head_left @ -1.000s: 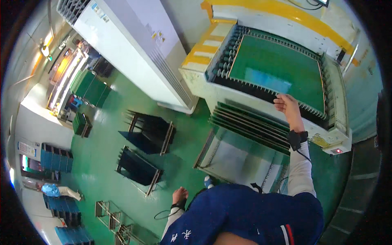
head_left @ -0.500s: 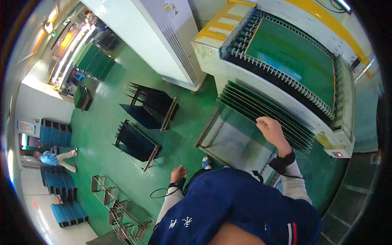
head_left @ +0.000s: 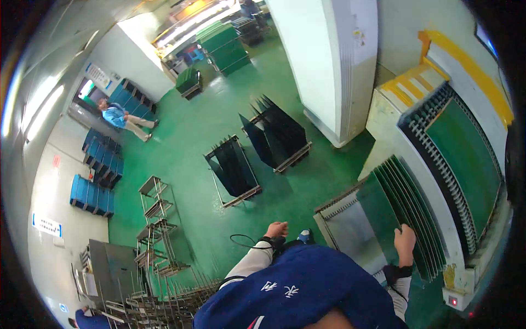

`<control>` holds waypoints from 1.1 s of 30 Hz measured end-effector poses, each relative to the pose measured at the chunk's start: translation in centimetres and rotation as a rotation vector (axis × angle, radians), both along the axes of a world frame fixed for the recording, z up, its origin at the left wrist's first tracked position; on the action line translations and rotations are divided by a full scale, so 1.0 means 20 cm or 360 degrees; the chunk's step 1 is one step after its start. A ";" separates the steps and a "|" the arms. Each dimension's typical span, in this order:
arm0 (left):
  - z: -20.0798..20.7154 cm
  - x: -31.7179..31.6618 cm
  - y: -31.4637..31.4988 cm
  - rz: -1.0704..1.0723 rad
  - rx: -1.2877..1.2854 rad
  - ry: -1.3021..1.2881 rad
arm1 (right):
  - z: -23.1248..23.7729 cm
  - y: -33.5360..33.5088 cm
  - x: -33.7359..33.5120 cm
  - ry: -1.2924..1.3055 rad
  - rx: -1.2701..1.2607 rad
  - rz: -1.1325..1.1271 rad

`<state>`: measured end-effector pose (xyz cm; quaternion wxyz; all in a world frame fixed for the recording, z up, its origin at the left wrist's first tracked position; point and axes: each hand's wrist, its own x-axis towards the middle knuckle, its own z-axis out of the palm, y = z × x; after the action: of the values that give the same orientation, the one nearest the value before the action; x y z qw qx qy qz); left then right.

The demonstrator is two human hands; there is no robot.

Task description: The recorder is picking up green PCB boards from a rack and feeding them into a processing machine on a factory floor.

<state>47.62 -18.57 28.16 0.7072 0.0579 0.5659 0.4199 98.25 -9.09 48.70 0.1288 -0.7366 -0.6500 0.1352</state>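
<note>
My right hand (head_left: 404, 242) is closed at the edge of the nearest green panel (head_left: 378, 209), its fingers curled on that edge. Several such thin panels (head_left: 415, 211) stand upright side by side in a rack (head_left: 350, 227), whose front part is a pale flat surface with a coil-like strip along its side. Away from the rack, my left hand (head_left: 276, 230) hangs over the floor with curled fingers and nothing visible in it. A dark band and a thin cable loop sit at the left wrist; another dark band circles the right wrist.
To the right, a roller machine (head_left: 460, 268) carries a large green panel (head_left: 466, 159). Two racks of dark panels (head_left: 233, 170) (head_left: 274, 131) stand ahead, near a tall white cabinet (head_left: 329, 66). Empty metal frames (head_left: 156, 230) line the left. A person (head_left: 123, 118) stands by a doorway.
My right hand has come down and closed at the nearest panel's edge. My view has turned left, so the machine and rack appear farther right. The left hand stays low.
</note>
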 end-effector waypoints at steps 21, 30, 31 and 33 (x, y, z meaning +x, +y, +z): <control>0.13 -0.06 -0.10 0.0302 -0.0185 0.0279 | -0.11 0.05 0.05 -0.0295 -0.0218 -0.0242; 0.12 -0.09 -0.07 0.0114 -0.0142 0.0259 | -0.07 0.04 0.01 -0.0356 -0.0319 -0.0310; 0.12 -0.08 -0.06 0.0124 -0.0133 0.0257 | -0.09 0.04 0.02 -0.0353 -0.0251 -0.0323; 0.13 -0.08 -0.06 0.0142 -0.0219 0.0423 | -0.08 0.03 0.00 -0.0368 -0.0167 -0.0319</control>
<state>46.11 -19.76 30.75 0.6091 0.0391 0.6839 0.3997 98.16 -8.43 47.12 0.0274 -0.8141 -0.5759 0.0698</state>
